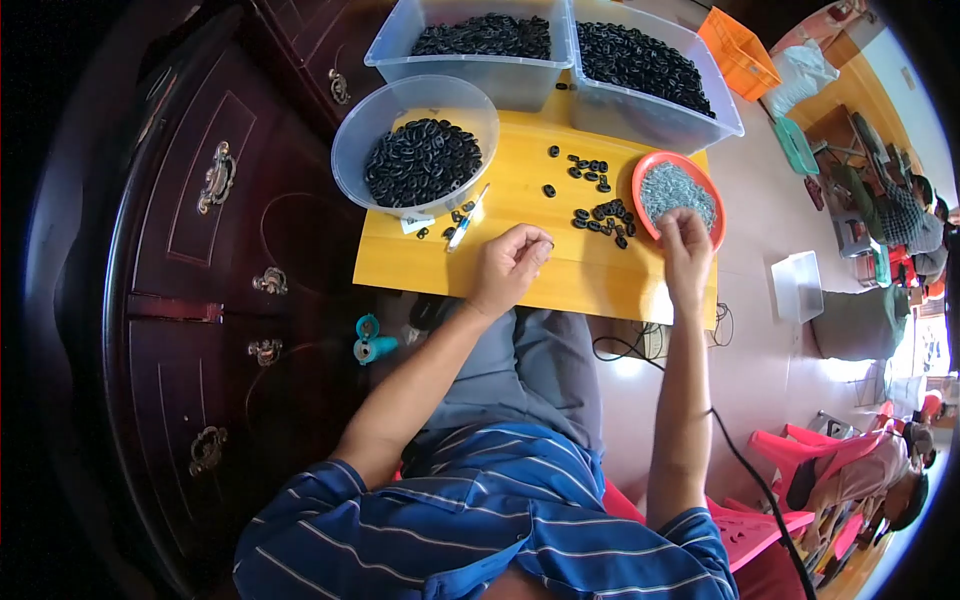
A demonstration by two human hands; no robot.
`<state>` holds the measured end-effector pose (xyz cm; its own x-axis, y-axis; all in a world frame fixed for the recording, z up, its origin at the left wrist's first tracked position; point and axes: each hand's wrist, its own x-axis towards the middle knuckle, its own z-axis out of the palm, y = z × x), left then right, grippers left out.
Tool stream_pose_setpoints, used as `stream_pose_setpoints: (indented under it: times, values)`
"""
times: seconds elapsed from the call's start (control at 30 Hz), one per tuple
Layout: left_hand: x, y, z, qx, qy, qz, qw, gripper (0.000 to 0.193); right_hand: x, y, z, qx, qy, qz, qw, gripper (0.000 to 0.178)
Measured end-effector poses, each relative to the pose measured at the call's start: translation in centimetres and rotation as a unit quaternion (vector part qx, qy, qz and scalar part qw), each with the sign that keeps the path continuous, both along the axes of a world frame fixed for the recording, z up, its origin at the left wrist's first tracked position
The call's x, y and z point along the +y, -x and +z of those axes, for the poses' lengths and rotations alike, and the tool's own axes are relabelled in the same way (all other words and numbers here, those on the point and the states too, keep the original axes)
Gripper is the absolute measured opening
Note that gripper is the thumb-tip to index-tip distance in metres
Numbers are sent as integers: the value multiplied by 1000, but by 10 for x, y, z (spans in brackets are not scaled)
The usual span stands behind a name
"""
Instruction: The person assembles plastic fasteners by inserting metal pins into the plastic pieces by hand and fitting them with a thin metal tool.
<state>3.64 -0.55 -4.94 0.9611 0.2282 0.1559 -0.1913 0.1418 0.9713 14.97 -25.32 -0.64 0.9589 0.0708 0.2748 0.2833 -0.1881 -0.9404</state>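
My left hand (515,262) is closed in a pinch above the near edge of the yellow table (400,262). A sliver of a small black piece shows at its fingertips. Over the near rim of a red bowl (640,190), my right hand (687,248) has its fingertips pressed together; whatever they hold is too small to make out. Many tiny silvery-grey pieces (672,192) fill that bowl. Loose black oval pieces (606,214) lie in a cluster between my hands, with a smaller group (590,170) farther back.
A clear round tub (345,150) of black pieces stands at the left, beside a white-and-blue pen-like tool (468,220). Two clear bins (470,72) (650,112) of black pieces line the back. Dark drawers (215,180) flank the left; an orange crate (738,55) and people are at the right.
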Motion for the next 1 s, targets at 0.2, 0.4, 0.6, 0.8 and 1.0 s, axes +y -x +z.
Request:
stream_pose_setpoints:
  times: [0.2, 0.4, 0.6, 0.8, 1.0]
  values:
    - [7, 3, 7, -27, -67, -75, 995, 8, 80, 65, -15, 260, -311, 60, 912, 14]
    - [2, 7, 10, -75, -160, -125, 976, 9, 111, 72, -39, 313, -478, 148, 807, 18]
    - [0, 7, 9, -29, -183, -129, 974, 8, 113, 72, -47, 365, -527, 142, 754, 18]
    - [-3, 5, 11, -148, -272, -109, 945, 11, 103, 66, -54, 363, -563, 149, 727, 17]
    - [-3, 6, 14, -143, -286, -143, 936, 12, 99, 66, -57, 351, -576, 156, 722, 17]
